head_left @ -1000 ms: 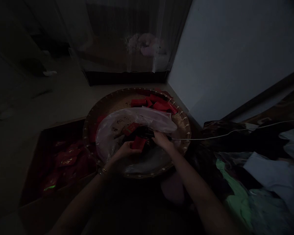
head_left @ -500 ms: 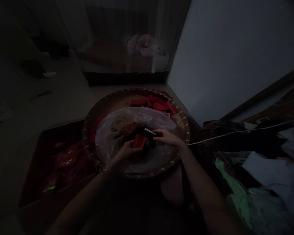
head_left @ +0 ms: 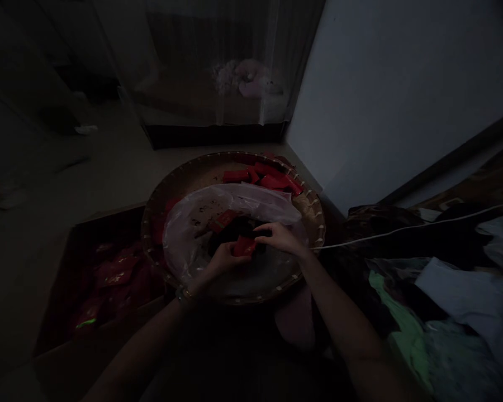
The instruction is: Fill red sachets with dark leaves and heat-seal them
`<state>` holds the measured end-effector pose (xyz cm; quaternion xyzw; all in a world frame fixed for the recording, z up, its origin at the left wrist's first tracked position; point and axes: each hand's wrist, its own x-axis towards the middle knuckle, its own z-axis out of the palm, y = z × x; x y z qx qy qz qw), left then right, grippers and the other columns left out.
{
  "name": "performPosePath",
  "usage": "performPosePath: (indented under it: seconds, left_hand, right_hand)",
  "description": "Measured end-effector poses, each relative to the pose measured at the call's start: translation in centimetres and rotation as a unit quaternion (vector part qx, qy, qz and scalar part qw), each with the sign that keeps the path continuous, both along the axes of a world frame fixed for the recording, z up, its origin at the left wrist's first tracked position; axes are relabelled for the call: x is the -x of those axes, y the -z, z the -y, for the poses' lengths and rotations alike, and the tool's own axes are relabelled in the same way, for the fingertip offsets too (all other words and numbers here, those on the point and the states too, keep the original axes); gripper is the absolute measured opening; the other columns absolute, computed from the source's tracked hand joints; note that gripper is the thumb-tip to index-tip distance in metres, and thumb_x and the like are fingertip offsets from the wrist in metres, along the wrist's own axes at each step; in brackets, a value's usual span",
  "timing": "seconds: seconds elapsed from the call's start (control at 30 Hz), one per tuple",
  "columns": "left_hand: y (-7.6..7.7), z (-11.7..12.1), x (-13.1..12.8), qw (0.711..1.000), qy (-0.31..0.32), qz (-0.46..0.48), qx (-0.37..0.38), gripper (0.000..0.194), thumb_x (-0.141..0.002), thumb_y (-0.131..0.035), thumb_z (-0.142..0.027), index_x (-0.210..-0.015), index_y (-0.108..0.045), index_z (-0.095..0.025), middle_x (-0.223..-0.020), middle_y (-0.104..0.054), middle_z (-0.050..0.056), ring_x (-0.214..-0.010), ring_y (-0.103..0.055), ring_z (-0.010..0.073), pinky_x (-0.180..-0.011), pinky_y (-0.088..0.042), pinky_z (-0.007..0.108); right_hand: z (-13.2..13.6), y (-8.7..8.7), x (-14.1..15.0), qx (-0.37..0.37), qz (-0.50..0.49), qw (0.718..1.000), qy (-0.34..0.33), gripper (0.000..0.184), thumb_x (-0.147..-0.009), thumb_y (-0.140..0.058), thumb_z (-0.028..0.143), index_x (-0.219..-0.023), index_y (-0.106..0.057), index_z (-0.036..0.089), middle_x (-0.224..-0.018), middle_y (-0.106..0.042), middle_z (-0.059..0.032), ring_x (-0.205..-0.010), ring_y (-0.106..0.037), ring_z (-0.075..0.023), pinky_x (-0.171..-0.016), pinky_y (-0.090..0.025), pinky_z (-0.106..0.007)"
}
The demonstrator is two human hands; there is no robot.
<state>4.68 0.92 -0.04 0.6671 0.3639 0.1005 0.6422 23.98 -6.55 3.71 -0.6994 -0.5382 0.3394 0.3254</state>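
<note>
In the dim head view, my left hand [head_left: 223, 259] is closed round a small red packet [head_left: 243, 245] over a wide round woven bamboo tray [head_left: 150, 245]. My right hand [head_left: 279, 237] is closed on a slim black corded tool [head_left: 262, 231], its far end beside the packet's upper edge. Too little light falls there to tell whether the tool's jaws touch the packet. Beneath both hands, a clear plastic bag [head_left: 235, 195] is spread in the tray with dark loose bits on it. Another red packet [head_left: 224, 219] lies on the bag.
Several red packets [head_left: 272, 178] are heaped at the tray's far right. A cardboard box [head_left: 54, 312] of red packets [head_left: 117, 271] stands at left. From the tool a white cord [head_left: 373, 239] runs right, above piled clothes [head_left: 465, 301]. A pale wall [head_left: 394, 95] rises behind.
The black tool lifted slightly and tipped, showing a light strip half a second ago, then came back down by the packet. My left hand moved the packet slightly right and turned it.
</note>
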Motion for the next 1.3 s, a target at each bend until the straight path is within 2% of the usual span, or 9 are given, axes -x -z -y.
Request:
performPosePath:
  seconds: [0.2,0.47,0.57,0.67,0.8,0.97,1.07,1.2,1.3]
  left_hand:
    - [0.2,-0.3,0.5,0.999,0.013,-0.036,-0.006,0.040,-0.052,-0.076,-0.040,-0.076,-0.068,-0.009,-0.059,-0.059,-0.001,-0.052,-0.047,0.0106,-0.049,-0.032,0.021]
    - [1.0,-0.6,0.9,0.998,-0.002,-0.036,0.045,0.042,-0.052,-0.079,-0.040,-0.078,-0.069,-0.009,-0.057,-0.058,-0.002,-0.050,-0.046,0.0089,-0.047,-0.032,0.020]
    - [1.1,-0.5,0.8,0.999,-0.014,-0.023,0.046,0.043,-0.051,-0.079,-0.039,-0.079,-0.069,-0.008,-0.059,-0.059,-0.001,-0.050,-0.046,0.0087,-0.048,-0.033,0.020]
    - [0.8,-0.3,0.6,0.998,-0.024,-0.026,0.043,0.043,-0.051,-0.079,-0.038,-0.079,-0.070,-0.008,-0.059,-0.060,-0.001,-0.049,-0.046,0.0086,-0.047,-0.032,0.020]
    - [0.4,-0.1,0.5,0.999,-0.019,-0.022,0.033,0.042,-0.053,-0.078,-0.038,-0.080,-0.069,-0.008,-0.058,-0.058,-0.001,-0.048,-0.044,0.0081,-0.047,-0.031,0.020]
    - [0.5,-0.2,0.5,0.999,-0.010,-0.025,0.023,0.043,-0.053,-0.077,-0.040,-0.079,-0.069,-0.007,-0.056,-0.056,-0.002,-0.048,-0.043,0.0082,-0.047,-0.030,0.020]
    - [0.7,-0.1,0.6,1.000,-0.005,-0.026,0.014,0.042,-0.054,-0.077,-0.039,-0.080,-0.070,-0.007,-0.057,-0.058,-0.002,-0.049,-0.045,0.0084,-0.047,-0.031,0.020]
    - [0.7,0.0,0.5,1.000,0.004,-0.017,0.012,0.042,-0.057,-0.077,-0.039,-0.085,-0.070,-0.008,-0.064,-0.064,0.000,-0.054,-0.052,0.0116,-0.049,-0.036,0.020]
    - [0.3,-0.4,0.1,0.998,-0.039,0.042,-0.007,0.046,-0.061,-0.074,-0.039,-0.097,-0.069,-0.010,-0.084,-0.071,0.006,-0.072,-0.063,0.0182,-0.063,-0.047,0.025]
  right_hand:
    - [-0.1,0.4,0.2,0.009,-0.029,0.999,0.025,0.032,-0.075,-0.068,0.022,-0.106,-0.070,0.016,-0.093,-0.074,-0.0065,-0.086,-0.067,-0.0207,-0.077,-0.052,-0.030]
    - [0.1,-0.2,-1.4,0.073,-0.073,0.994,0.017,0.046,-0.073,-0.071,0.033,-0.115,-0.067,0.015,-0.091,-0.073,-0.0050,-0.075,-0.066,-0.0182,-0.066,-0.051,-0.026]
    - [0.1,0.2,-1.2,0.070,-0.079,0.994,0.012,0.051,-0.070,-0.074,0.032,-0.117,-0.065,0.015,-0.099,-0.073,-0.0057,-0.082,-0.067,-0.0199,-0.071,-0.051,-0.028]
    - [0.0,0.8,-0.3,0.036,-0.066,0.997,0.015,0.043,-0.069,-0.073,0.027,-0.110,-0.069,0.015,-0.105,-0.072,-0.0067,-0.091,-0.067,-0.0222,-0.078,-0.051,-0.029]
    - [-0.2,0.9,0.6,0.017,-0.060,0.997,0.039,0.034,-0.074,-0.068,0.024,-0.107,-0.070,0.015,-0.101,-0.073,-0.0074,-0.088,-0.068,-0.0221,-0.077,-0.052,-0.031]
    - [0.0,0.4,0.4,0.017,-0.051,0.998,0.032,0.037,-0.070,-0.072,0.026,-0.106,-0.071,0.017,-0.101,-0.073,-0.0060,-0.090,-0.068,-0.0230,-0.079,-0.052,-0.032]
    - [0.1,0.6,0.2,0.015,-0.053,0.998,0.029,0.035,-0.071,-0.071,0.027,-0.104,-0.071,0.016,-0.099,-0.073,-0.0064,-0.087,-0.068,-0.0229,-0.077,-0.052,-0.032]
    - [0.0,1.5,0.2,0.003,-0.063,0.998,0.029,0.036,-0.070,-0.072,0.027,-0.104,-0.071,0.016,-0.100,-0.073,-0.0067,-0.087,-0.068,-0.0224,-0.076,-0.053,-0.031]
    - [-0.1,2.0,0.3,0.002,-0.065,0.998,0.027,0.036,-0.069,-0.072,0.027,-0.103,-0.072,0.017,-0.100,-0.073,-0.0065,-0.087,-0.068,-0.0227,-0.076,-0.053,-0.031]
